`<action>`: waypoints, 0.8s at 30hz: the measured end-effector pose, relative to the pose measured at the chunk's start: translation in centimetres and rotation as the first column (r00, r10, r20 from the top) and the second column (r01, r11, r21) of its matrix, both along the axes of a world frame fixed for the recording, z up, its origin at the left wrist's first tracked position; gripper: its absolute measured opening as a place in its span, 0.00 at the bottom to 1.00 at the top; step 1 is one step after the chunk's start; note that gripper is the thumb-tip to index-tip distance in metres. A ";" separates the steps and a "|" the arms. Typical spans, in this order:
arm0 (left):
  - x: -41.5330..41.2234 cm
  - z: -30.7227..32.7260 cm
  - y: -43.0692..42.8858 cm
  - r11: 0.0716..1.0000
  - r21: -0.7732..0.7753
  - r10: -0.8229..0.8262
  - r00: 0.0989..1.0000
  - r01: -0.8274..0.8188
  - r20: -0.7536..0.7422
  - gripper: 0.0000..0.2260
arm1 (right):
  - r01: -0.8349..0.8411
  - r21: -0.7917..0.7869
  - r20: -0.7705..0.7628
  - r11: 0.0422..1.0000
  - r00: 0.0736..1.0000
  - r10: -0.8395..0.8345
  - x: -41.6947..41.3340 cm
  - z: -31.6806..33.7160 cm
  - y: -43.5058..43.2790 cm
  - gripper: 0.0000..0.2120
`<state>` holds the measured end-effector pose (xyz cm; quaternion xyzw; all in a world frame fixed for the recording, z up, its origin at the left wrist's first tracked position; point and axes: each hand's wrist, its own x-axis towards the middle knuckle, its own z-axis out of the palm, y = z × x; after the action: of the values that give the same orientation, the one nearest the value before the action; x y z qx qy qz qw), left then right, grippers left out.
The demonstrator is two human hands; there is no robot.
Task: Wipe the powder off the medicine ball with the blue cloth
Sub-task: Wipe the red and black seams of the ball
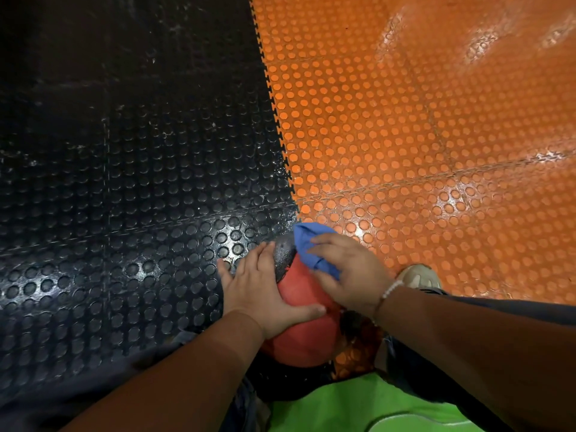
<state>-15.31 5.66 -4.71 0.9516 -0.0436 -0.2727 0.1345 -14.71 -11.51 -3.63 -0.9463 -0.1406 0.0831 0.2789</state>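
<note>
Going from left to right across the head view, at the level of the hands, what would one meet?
black mat → left hand → medicine ball → right hand holding the blue cloth → shoe → orange mat

Red-and-black medicine ball [304, 332], blue cloth [311, 244], studded black mat [140, 182] beside studded orange mat [420, 135]

Dim; glare on orange floor [436, 135]; edges warped w/ fisheye.

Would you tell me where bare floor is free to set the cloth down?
Free: the black mat left of the left hand, and the orange mat beyond the right hand and blue cloth. Crowded: around the medicine ball, with the shoe at its right.
</note>
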 end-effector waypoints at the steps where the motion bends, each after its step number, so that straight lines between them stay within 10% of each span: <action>1: 0.0 0.0 -0.1 1.000 0.000 -0.004 1.000 0.004 -0.003 0.61 | 0.129 0.010 -0.069 0.992 0.989 -0.128 0.0 -0.4 -1.0 0.16; 6: 0.1 0.1 -0.5 1.000 -0.011 -0.003 1.000 0.003 -0.013 0.61 | 0.377 -0.392 -0.409 0.839 0.745 -0.526 0.4 -1.3 -4.2 0.14; 14: 1.2 -0.7 0.4 0.992 -0.043 0.116 0.993 -0.116 -0.002 0.59 | 0.071 -0.030 0.061 0.997 0.996 -0.069 0.2 -0.2 -0.5 0.18; 16: 1.7 -0.8 1.0 0.988 -0.063 0.135 0.990 -0.138 -0.039 0.60 | 0.331 -0.008 -0.172 0.944 0.929 -0.327 0.2 -1.1 -2.3 0.17; 19: 2.4 -0.6 2.2 0.988 -0.044 0.144 0.988 -0.146 -0.054 0.62 | 0.641 -0.088 -0.619 0.763 0.565 -0.546 0.1 -2.7 -4.4 0.16; 24: 2.7 0.5 0.3 0.979 -0.030 -0.192 0.959 0.203 0.210 0.42 | 0.671 0.031 -0.502 0.741 0.651 -0.569 1.6 -1.5 -2.8 0.11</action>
<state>-12.58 5.94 -4.21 0.9619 -0.1592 -0.1834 0.1256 -13.10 -14.30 -5.09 -0.8524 0.2556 0.1886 0.4154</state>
